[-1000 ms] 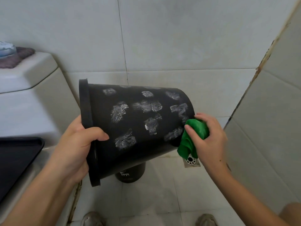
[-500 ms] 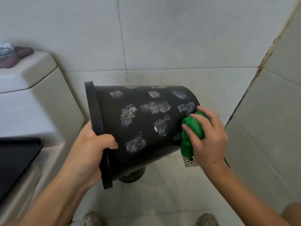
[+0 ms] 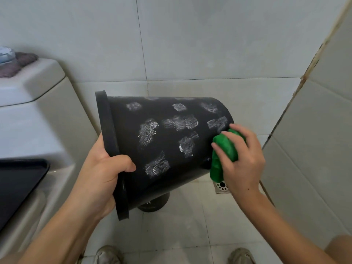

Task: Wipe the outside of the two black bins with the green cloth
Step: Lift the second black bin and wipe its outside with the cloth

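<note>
A black bin [image 3: 163, 149] lies tipped on its side in mid-air, its rim to the left and its base to the right. White smudges are scattered over its outer wall. My left hand [image 3: 102, 172] grips the rim, thumb on the outside. My right hand [image 3: 242, 159] holds a bunched green cloth [image 3: 224, 151] and presses it against the bin's wall near the base. A second black bin [image 3: 154, 203] stands on the floor under the first, mostly hidden by it.
A white toilet cistern [image 3: 34, 115] is at the left, with a dark cloth [image 3: 19, 61] on its lid. A black tray [image 3: 17, 183] sits at the lower left. A floor drain [image 3: 222, 186] lies below the cloth. Tiled walls close in behind and at the right.
The bin has shifted right and tilted so its base points more level. My right hand has slid the cloth along the wall near the base, wiping off smudges there.
</note>
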